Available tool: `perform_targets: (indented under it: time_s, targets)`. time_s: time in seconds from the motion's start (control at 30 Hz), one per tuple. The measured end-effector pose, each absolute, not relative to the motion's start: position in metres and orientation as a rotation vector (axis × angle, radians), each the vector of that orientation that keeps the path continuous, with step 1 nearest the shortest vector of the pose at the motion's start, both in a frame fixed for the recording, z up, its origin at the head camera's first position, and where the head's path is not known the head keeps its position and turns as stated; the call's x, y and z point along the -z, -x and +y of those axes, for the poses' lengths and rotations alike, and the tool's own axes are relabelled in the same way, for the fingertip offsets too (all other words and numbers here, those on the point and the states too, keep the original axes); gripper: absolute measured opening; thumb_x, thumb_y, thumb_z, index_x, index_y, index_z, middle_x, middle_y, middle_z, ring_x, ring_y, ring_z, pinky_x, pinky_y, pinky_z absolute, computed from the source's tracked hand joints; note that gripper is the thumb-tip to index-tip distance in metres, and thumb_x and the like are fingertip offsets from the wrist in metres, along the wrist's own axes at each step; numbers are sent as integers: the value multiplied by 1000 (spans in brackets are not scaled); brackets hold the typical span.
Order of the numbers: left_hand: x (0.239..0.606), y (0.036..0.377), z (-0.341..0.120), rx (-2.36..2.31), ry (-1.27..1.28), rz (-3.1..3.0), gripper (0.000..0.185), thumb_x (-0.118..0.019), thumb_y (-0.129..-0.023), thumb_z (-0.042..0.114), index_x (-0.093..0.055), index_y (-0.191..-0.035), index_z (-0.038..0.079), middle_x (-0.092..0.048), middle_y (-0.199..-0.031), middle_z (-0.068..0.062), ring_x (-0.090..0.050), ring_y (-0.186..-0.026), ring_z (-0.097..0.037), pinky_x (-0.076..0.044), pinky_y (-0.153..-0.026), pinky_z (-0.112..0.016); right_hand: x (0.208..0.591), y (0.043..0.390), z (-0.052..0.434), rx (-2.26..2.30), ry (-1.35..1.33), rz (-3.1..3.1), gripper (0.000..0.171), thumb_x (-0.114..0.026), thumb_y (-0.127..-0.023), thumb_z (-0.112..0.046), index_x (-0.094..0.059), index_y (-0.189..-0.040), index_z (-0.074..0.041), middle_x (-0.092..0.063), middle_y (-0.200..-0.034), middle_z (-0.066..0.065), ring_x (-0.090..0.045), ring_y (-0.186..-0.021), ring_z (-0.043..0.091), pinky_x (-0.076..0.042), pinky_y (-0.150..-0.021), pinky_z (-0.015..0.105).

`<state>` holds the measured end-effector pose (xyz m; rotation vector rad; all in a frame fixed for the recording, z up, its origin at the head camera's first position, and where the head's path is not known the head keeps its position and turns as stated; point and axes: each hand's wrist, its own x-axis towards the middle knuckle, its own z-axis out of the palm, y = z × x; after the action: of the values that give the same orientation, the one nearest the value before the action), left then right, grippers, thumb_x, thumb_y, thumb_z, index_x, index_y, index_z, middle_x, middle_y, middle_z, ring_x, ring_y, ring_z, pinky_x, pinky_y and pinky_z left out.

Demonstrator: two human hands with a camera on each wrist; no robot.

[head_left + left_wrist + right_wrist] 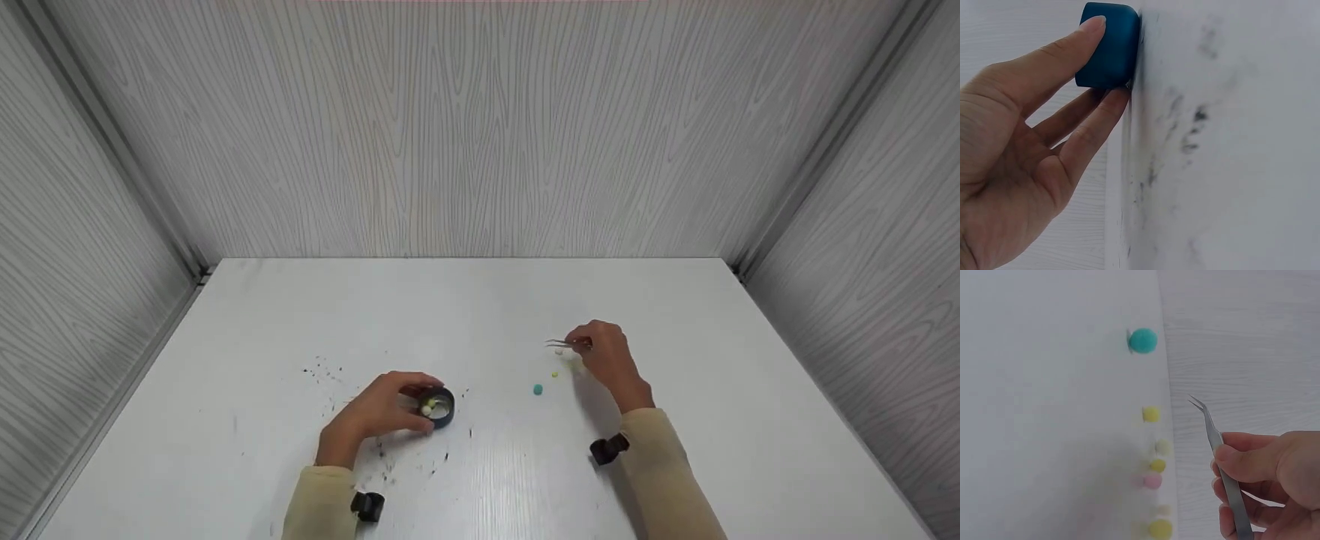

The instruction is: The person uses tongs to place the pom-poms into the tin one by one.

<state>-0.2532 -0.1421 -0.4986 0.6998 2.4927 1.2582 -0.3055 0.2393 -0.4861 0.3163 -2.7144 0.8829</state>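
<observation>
On the left of the table, my left hand (382, 406) grips a small dark blue round cup (1114, 48), thumb on one side and fingers on the other. Pale yellow and whitish pom-poms (428, 409) lie inside the cup. My right hand (607, 358) holds silver bent-tip tweezers (1230, 486) between thumb and fingers. Their tips stand slightly apart with nothing between them. A teal pom-pom (1143, 341) and a small yellow pom-pom (1152, 414) lie on the table between the hands. A pink pom-pom (1153, 481) and several other pale and yellow ones sit nearer the right hand.
Dark specks and smudges (322, 370) mark the white table (480, 300) around the left hand. Wood-grain panels stand along the back (480, 135) and both sides. Each sleeve carries a black wrist camera (367, 507).
</observation>
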Motion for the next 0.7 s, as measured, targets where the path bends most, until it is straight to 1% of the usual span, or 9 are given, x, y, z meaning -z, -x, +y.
perform_targets:
  time_s: [0.13, 0.27, 0.4, 0.7]
  targets:
    - [500, 253, -142, -1247, -687, 2502, 57, -89, -80, 14, -68, -133, 13, -70, -132, -11, -64, -126, -37, -48, -110, -59, 491, 309, 250, -873, -290, -2719, 16, -71, -87, 11, -81, -93, -1, -77, -93, 17, -70, -89, 33, -58, -81, 49]
    - [500, 254, -141, -1235, -674, 2514, 56, -89, -80, 14, -68, -132, 14, -71, -131, -9, -64, -126, -36, -48, -110, -58, 491, 311, 255, -907, -258, -2735, 16, -71, -88, 9, -81, -93, -1, -77, -96, 18, -71, -92, 34, -59, -84, 50]
    - [500, 255, -140, -1222, -672, 2523, 56, -89, -81, 14, -68, -132, 15, -70, -131, -8, -64, -126, -36, -49, -109, -59, 490, 311, 260, -924, -212, -2755, 15, -72, -89, 8, -82, -94, -2, -77, -98, 17, -71, -95, 34, -59, -86, 50]
    - [499, 254, -140, -1226, -673, 2525, 55, -88, -81, 12, -69, -132, 14, -70, -132, -8, -64, -125, -37, -49, -108, -59, 493, 313, 268, -958, -195, -2790, 16, -70, -88, 10, -81, -96, 1, -78, -100, 20, -73, -96, 35, -60, -87, 50]
